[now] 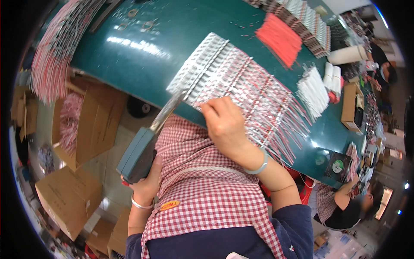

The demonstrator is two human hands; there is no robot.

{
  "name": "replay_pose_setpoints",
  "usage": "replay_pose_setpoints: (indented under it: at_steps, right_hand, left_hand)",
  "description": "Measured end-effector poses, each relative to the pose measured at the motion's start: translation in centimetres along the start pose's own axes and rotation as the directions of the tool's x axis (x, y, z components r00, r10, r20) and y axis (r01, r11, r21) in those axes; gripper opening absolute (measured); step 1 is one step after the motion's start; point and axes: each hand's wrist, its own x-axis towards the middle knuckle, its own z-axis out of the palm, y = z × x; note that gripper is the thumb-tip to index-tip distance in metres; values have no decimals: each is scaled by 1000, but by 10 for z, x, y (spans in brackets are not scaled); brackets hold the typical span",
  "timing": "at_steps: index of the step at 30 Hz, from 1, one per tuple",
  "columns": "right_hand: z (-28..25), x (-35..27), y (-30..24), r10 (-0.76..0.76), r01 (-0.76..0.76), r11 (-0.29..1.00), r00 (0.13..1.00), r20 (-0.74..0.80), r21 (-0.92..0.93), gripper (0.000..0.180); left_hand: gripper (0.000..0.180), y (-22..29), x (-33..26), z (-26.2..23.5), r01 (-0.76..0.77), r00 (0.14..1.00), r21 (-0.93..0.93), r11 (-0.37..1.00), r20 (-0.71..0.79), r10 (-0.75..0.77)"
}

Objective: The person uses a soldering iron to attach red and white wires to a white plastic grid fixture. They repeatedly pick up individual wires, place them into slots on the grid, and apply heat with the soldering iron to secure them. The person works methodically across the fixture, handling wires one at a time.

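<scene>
Green workbench, cartons below; left hand grips grey tool, right hand presses wired strips

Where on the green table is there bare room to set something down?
Widest bare patch: table left of the wire rack, running to the red-white wire bundle. A smaller strip lies between rack and red wires. A narrow gap sits between rack fringe and white wires. Crowded: right edge, with boxes and a fan. Right hand rests on the rack; left hand holds a tool.
</scene>
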Motion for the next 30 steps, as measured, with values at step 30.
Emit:
replay_pose_setpoints:
  at_steps: [30]
  right_hand:
    - [-70,14,112,108,-103,986,993,36,-130,20]
  left_hand:
    - [35,12,35,20,90,993,-190,978,-58,-103]
